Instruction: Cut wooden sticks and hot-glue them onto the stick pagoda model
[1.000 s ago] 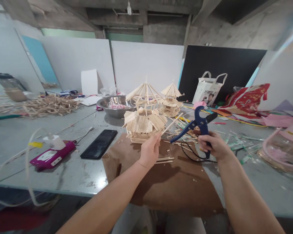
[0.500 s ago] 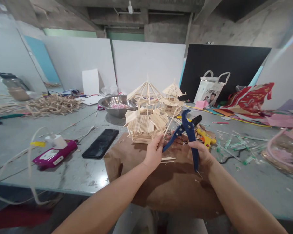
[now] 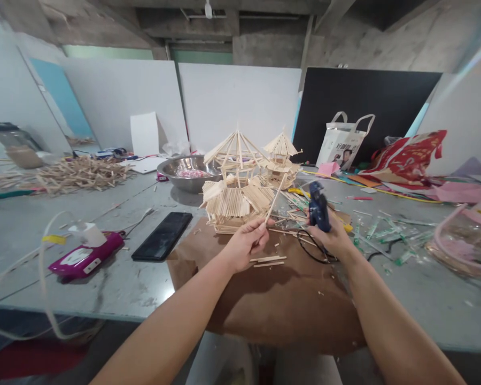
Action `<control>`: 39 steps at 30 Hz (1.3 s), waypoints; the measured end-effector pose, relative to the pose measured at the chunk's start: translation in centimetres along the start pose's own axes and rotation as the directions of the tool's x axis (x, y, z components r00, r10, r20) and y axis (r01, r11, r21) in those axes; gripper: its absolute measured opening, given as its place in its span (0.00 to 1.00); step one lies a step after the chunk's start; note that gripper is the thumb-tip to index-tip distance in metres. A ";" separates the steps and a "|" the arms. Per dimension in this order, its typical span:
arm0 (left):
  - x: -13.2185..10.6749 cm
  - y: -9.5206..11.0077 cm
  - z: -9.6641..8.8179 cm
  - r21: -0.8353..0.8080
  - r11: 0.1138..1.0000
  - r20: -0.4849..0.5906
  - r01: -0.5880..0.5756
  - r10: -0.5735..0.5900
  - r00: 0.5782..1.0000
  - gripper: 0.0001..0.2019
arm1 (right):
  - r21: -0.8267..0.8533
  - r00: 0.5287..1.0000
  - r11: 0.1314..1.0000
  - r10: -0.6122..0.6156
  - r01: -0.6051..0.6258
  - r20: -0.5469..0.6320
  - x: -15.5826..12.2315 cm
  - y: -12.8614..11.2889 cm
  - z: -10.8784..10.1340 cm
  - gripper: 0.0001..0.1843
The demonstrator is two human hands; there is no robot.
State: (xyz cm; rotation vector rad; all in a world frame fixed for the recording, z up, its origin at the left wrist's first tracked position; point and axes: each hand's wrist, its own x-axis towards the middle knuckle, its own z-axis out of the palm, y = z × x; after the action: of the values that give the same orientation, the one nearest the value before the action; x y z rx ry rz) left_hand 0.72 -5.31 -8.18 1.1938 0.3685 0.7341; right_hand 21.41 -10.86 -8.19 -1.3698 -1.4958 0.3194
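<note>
Pinched in my left hand (image 3: 246,243) is a thin wooden stick (image 3: 276,199), its far end pointing up and away. My right hand (image 3: 333,235) is closed round a blue pipe cutter (image 3: 318,208), smeared by motion and seen nearly end-on, so its jaws cannot be made out. Just beyond my left hand stands a stick-built pavilion model (image 3: 228,206) with a slatted lower roof and an open-ribbed upper roof. A smaller stick pavilion (image 3: 281,155) is behind it to the right. Cut sticks (image 3: 269,262) lie on the brown paper (image 3: 280,310) below my hands.
To the left are a phone (image 3: 162,236), a purple power strip (image 3: 87,254) with cables, and a stick pile (image 3: 84,175). A metal bowl (image 3: 188,179) sits behind the models. On the right lie green-and-clear scraps (image 3: 379,235), a black cable (image 3: 312,251) and a clear bag (image 3: 465,240).
The cutter has left my left hand's side and turned in my right hand, its handles no longer spread across. My left hand keeps the stick. The view has shifted slightly.
</note>
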 end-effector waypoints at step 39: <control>0.0 -0.3 -0.8 -0.038 0.977 0.188 0.208 -0.198 0.962 0.10 | -0.396 0.908 0.881 -0.080 0.258 0.412 -0.5 -0.6 1.9 0.25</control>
State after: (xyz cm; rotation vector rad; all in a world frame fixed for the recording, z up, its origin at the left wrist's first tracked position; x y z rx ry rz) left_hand 0.37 -4.80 -8.75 1.1399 0.3090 0.4500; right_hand 19.47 -10.63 -8.78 -1.5722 -2.1061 0.1379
